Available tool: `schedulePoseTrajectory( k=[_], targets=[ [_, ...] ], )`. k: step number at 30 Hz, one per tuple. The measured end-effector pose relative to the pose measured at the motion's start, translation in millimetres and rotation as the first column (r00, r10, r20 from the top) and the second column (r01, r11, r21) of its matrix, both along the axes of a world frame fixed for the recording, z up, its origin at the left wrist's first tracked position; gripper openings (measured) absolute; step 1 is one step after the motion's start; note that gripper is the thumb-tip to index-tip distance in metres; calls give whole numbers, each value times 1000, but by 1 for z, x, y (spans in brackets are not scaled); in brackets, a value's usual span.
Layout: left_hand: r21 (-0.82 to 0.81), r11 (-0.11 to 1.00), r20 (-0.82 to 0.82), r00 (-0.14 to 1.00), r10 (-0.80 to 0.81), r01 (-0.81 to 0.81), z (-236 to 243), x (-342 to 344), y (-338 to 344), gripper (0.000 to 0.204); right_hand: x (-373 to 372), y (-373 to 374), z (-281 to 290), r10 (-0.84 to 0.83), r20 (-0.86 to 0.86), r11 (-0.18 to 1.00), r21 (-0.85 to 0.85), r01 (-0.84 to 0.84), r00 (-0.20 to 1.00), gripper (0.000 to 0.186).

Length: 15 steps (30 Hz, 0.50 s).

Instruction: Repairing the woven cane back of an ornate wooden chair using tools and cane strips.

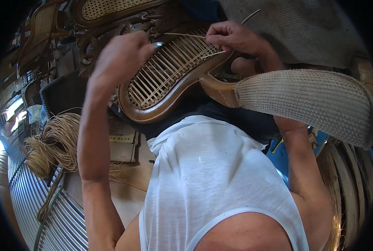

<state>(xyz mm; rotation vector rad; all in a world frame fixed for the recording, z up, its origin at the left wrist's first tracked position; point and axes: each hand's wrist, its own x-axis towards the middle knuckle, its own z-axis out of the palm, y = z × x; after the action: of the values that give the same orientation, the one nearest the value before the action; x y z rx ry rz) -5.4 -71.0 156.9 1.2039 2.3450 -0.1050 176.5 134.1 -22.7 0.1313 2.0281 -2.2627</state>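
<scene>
Across my lap lies a carved wooden chair part with a curved brown frame point(146, 116). Pale cane strands point(152, 79) run across its opening, with crossing strands woven along the near edge. My left hand point(126, 54) is closed above the far left side of the frame; a small shiny metal end point(157, 44) shows at its fingers, and the rest of that tool is hidden. My right hand point(233, 38) pinches a thin cane strip point(185, 35) above the frame's right end. The strip stretches left toward my left hand; whether that hand holds it too I cannot tell.
A wooden arm covered in textured beige fabric point(306, 100) juts out at the right. To the left hangs a coiled cane bundle point(65, 136) near cardboard point(126, 144). Another caned chair frame point(107, 7) stands at the back. Dark matting point(295, 33) lies far right.
</scene>
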Motion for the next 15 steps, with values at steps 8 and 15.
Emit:
schedulePoseTrajectory(
  k=[8, 15],
  targets=[
    [-245, 947, 78, 978, -194, 207, -108, 28, 25, 25, 8, 8, -22, -289, 186, 885, 425, 189, 939, 24],
    [-406, 842, 144, 935, -325, 355, -114, 29, 57, 26, -1, 5, -22, -233, 176, 819, 566, 95, 956, 28]
  ],
)
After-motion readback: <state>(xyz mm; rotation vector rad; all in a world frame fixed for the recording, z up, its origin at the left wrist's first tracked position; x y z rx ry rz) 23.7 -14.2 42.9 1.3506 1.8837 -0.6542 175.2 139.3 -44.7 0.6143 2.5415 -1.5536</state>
